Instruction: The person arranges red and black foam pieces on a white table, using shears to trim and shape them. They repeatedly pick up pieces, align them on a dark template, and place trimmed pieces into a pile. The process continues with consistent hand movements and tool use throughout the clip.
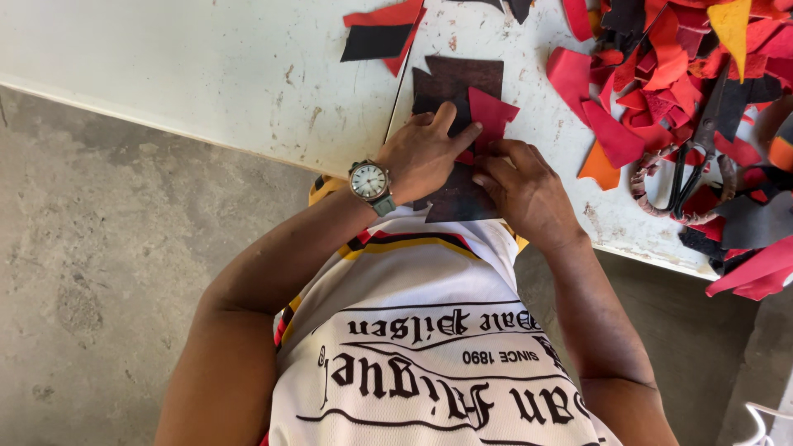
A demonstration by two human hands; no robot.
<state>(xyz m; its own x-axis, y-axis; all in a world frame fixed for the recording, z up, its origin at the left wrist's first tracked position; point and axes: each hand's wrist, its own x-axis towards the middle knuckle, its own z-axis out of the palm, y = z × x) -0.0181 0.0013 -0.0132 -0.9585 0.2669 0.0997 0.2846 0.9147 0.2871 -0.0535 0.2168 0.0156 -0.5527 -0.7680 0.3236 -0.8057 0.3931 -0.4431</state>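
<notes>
A dark brown sheet of material [457, 83] lies on the white worktable [206, 66], reaching past its near edge. A red cut piece [492, 114] rests on top of it. My left hand [423, 154], with a wristwatch on the wrist, presses flat on the dark sheet, its fingers touching the red piece. My right hand [522, 188] sits beside it, fingertips pinching the lower edge of the red piece against the sheet.
A heap of red, orange, yellow and black scraps [677, 66] covers the table's right side, with large scissors [694, 165] lying in it. More red and black scraps [382, 33] lie further back. Bare concrete floor [99, 272] is on the left.
</notes>
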